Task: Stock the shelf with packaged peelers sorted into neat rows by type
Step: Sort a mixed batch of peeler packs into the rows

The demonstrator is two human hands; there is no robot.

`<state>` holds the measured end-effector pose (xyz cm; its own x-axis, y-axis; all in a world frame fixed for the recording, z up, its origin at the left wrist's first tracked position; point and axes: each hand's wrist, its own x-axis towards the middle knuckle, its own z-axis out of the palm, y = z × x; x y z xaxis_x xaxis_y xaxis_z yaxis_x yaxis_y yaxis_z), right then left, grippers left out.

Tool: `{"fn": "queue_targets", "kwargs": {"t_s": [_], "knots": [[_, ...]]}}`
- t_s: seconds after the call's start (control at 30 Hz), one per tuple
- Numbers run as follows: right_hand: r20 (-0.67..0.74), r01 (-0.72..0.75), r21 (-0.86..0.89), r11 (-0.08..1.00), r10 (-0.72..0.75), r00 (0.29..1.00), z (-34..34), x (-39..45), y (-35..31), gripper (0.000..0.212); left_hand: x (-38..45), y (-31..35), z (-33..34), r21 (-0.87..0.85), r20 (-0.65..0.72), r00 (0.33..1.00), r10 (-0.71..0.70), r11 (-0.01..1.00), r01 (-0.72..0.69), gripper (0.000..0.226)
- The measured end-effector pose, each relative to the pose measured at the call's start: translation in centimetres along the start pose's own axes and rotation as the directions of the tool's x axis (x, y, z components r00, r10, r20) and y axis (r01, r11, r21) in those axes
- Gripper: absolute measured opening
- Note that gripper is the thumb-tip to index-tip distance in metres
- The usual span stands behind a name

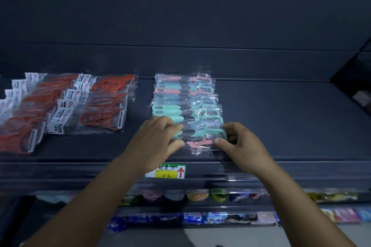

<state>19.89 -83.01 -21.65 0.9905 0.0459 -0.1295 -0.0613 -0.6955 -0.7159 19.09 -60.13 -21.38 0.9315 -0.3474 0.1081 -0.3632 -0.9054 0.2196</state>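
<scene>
A dark shelf [281, 118] spans the middle of the frame; at centre left lie two overlapping rows of orange peelers [66, 104]; at centre runs a row of teal and pink peelers [186, 102] in clear bags; both forearms reach up from the lower corners; the left hand [156, 138] and right hand [239, 142] curl their fingers, pinching the ends of the nearest teal peeler packet [198, 133]; below sits a price tag [170, 171].
</scene>
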Motion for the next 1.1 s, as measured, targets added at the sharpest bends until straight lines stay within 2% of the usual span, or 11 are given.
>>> {"fn": "queue_targets", "kwargs": {"t_s": [0.1, 0.2, 0.27, 0.43, 0.53, 0.63, 0.77, 0.93, 1.1], "knots": [[-0.061, -0.037, -0.025, 0.999, 0.035, 0.998, 0.3, 0.4, -0.3, 0.033, -0.1, 0.3, 0.2, 0.030, -0.001, 0.999, -0.042, 0.999, 0.042, 0.049], [-0.117, -0.056, -0.054, 0.997, 0.050, 0.992, 0.5, 1.0, -0.4, 0.027, 0.0, 0.3, 0.2, 0.041, -0.037, 0.997, -0.072, 0.996, 0.073, 0.054], [-0.143, -0.059, -0.066, 0.996, 0.049, 0.988, 0.3, 1.0, -0.3, 0.025, -0.2, 0.3, -0.1, -0.013, -0.066, 0.996, -0.061, 0.998, 0.060, 0.048], [-0.076, -0.071, -0.140, 0.988, 0.060, 0.995, -0.4, 0.5, -0.2, 0.019, -0.7, -0.2, -0.2, -0.047, 0.015, 1.000, -0.005, 0.999, 0.006, 0.034], [-0.065, -0.068, -0.159, 0.985, 0.058, 0.996, -0.6, 0.3, -0.5, 0.020, -0.5, 0.0, -0.4, -0.057, 0.015, 0.999, -0.029, 0.998, 0.030, 0.038], [-0.092, -0.049, -0.139, 0.989, 0.036, 0.995, -0.3, 0.3, -0.9, 0.028, -0.5, 0.5, -0.4, -0.072, -0.013, 0.997, -0.070, 0.995, 0.069, 0.050], [-0.111, -0.075, -0.148, 0.986, 0.058, 0.992, 0.4, 0.8, -1.4, 0.034, 0.0, 0.1, -0.2, -0.026, -0.008, 0.994, -0.112, 0.993, 0.112, 0.037], [-0.101, -0.136, -0.046, 0.990, 0.131, 0.986, 0.5, 1.4, -1.7, 0.025, 0.7, 0.0, -0.2, -0.051, 0.007, 0.988, -0.156, 0.986, 0.156, 0.035], [-0.129, -0.099, 0.005, 0.995, 0.099, 0.987, 0.6, 1.4, -1.6, 0.015, 1.1, 0.1, -0.4, -0.080, -0.019, 0.990, -0.140, 0.987, 0.138, 0.019]]}}
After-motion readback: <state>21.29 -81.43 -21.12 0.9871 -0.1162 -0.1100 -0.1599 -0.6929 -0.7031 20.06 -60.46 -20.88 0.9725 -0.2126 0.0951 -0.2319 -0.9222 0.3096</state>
